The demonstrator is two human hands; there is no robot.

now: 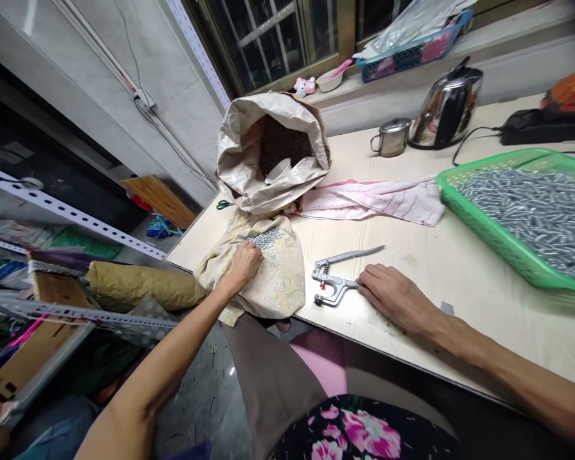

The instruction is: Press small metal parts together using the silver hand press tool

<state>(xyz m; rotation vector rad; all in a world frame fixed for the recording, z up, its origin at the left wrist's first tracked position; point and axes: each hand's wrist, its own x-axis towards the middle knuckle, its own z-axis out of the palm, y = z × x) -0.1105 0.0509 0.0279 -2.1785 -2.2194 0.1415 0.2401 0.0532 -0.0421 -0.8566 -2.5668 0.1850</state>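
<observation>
My left hand (246,260) rests on a crumpled, pale patterned cloth (287,287) at the table's near left edge. Its fingers are curled in beside a small heap of shiny metal pieces (268,239), which look like short screws or pins; the fingertips are partly hidden. To the right, a pair of grey hand pliers (336,289) with a spring and a red part at the jaw lies on the table, handles spread apart. The fingers of my right hand (393,294) are closed over the end of the lower handle.
A large open sack (230,153) holding dark contents and a white scoop (278,171) stands behind the cloth. A pink-and-white towel (378,199) lies beside it. A green basket (503,246) of metal pieces, a metal mug (393,139) and a kettle (448,105) are right.
</observation>
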